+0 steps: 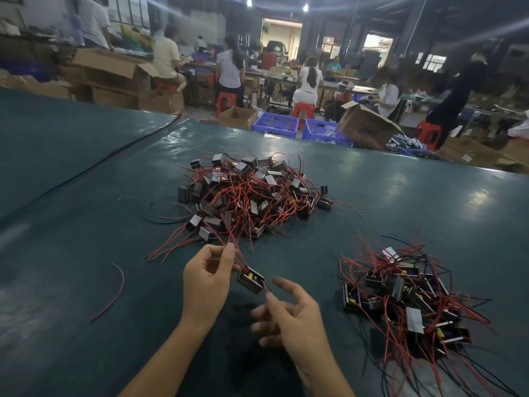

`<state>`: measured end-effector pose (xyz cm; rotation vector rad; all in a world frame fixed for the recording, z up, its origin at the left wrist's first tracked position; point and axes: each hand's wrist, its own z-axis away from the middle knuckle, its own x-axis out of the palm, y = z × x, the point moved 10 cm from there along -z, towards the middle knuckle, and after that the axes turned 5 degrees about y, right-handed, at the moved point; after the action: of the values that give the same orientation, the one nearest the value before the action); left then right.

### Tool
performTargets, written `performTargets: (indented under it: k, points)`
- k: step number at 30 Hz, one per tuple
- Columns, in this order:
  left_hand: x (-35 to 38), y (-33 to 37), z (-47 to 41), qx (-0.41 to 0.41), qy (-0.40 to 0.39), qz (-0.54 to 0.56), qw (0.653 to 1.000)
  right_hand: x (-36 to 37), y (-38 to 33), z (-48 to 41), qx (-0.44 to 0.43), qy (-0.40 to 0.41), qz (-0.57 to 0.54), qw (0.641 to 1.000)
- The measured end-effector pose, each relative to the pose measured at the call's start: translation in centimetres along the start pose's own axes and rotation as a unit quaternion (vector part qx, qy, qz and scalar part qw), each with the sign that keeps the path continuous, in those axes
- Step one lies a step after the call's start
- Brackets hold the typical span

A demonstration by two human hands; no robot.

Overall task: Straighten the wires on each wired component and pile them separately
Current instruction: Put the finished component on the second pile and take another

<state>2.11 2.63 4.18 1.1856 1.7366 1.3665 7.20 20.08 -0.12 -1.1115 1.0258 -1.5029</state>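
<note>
A dim workshop hall stretched out behind the bench point(86, 167), which was draped in dark green sheeting. Two ceiling lamps point(305, 7) glared overhead and a bright doorway point(282, 35) glowed at the back. People point(230, 67) sat on red stools point(224, 101) at long tables point(352, 88), and cardboard boxes point(111, 70) and blue crates point(276, 124) crowded the floor point(200, 111), with windows point(433, 61) off to the right.

Workers point(309, 78) sit on red plastic stools point(300, 110) at long benches point(359, 88) in a busy assembly workshop, under bright ceiling lamps point(305, 7) and amid open brown cardboard cartons point(114, 70) and blue slatted plastic crates point(276, 124). In the foreground, a broad worktable covered in dark green sheeting point(86, 181) carries a tangled heap of small black boxy components with red wires point(252, 193). A smaller pile of the same parts point(400, 296) lies to its right.
</note>
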Motion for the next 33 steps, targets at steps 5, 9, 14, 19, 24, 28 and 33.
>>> performTargets:
  k: [5,9,14,19,24,28,33]
  points:
    - [-1.6,0.2,-2.3,0.086,0.013,-0.181,0.98,-2.0,-1.4,-0.7,-0.065,0.047,0.076,0.994]
    - [-0.2,-0.1,-4.2,0.158,-0.038,-0.369,0.915,-1.1,-1.9,-0.5,-0.04,-0.021,-0.042,0.998]
    - [1.5,-2.5,-6.8,0.118,-0.112,-0.471,0.867,-1.6,-3.1,-0.1,-0.072,-0.042,-0.091,0.992]
    - [0.7,-0.5,-7.2,0.209,-0.053,-0.495,0.842,-3.9,-3.9,-0.5,-0.124,0.06,-0.085,0.987]
    - [-0.5,6.4,-6.1,0.264,0.06,-0.277,0.922,-6.4,-6.0,0.5,-0.248,0.183,-0.018,0.951]
    - [0.7,5.0,-5.7,0.043,-0.003,-0.049,0.998,-7.0,-7.8,1.7,-0.325,0.221,0.025,0.919]
    - [2.3,0.3,-0.9,-0.08,-0.053,-0.024,0.995,-7.8,-7.0,1.0,-0.258,0.196,-0.054,0.944]
